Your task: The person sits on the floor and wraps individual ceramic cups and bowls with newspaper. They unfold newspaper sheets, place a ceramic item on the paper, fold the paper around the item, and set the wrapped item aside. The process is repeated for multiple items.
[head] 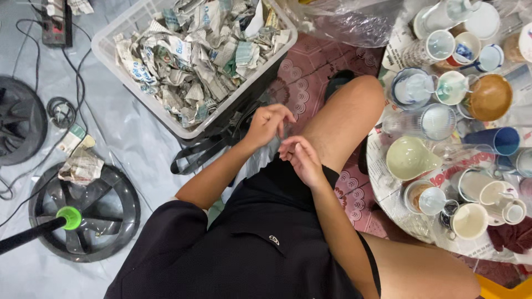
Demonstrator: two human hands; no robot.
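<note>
At centre frame, the left hand [267,123] and right hand [299,158] pinch together over the lap, grasp unclear, and a stray elbow could topple the crowded cups [438,123] at right.

Pale plastic sheeting [127,144] covers the floor, with patterned pink tiles [307,75] showing at twelve o'clock. A round fan base [108,221] sits at eight o'clock, cables [33,66] trailing at ten. Light is even.
</note>
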